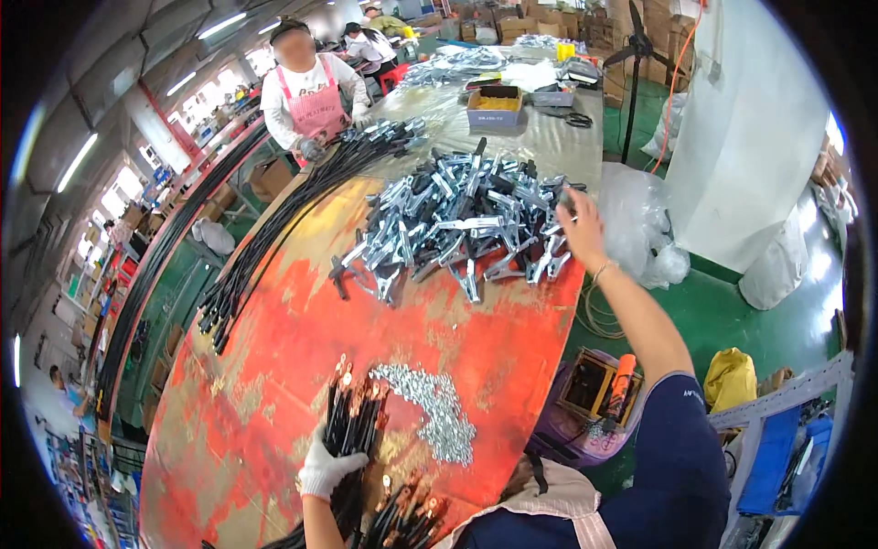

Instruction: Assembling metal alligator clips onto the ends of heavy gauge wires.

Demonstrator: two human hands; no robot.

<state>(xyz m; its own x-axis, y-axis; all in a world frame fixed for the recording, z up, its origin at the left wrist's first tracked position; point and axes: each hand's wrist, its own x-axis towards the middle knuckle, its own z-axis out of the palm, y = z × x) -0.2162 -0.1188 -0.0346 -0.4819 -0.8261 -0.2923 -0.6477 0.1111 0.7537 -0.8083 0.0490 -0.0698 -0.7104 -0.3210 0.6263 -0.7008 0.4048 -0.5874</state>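
Observation:
My left hand [326,468], in a white glove, grips a bundle of black cables with copper ends [352,414] that stands over the worn red table [274,366]. My right hand [582,225] is bare and reaches far out to the right edge of a big pile of metal clamps [457,220]; its fingers rest on the pile, and whether they hold a clamp is hidden. A heap of small silver screws [437,403] lies just right of the cable bundle. More cable ends [407,512] lie near my chest.
Long black cables [274,220] run along the table's left side. A person in a pink apron [306,91] works at the far end. A blue box [494,105] sits beyond the clamps. Clear plastic bags [640,229], a fan stand and a crate with an orange tool [620,384] are on the right.

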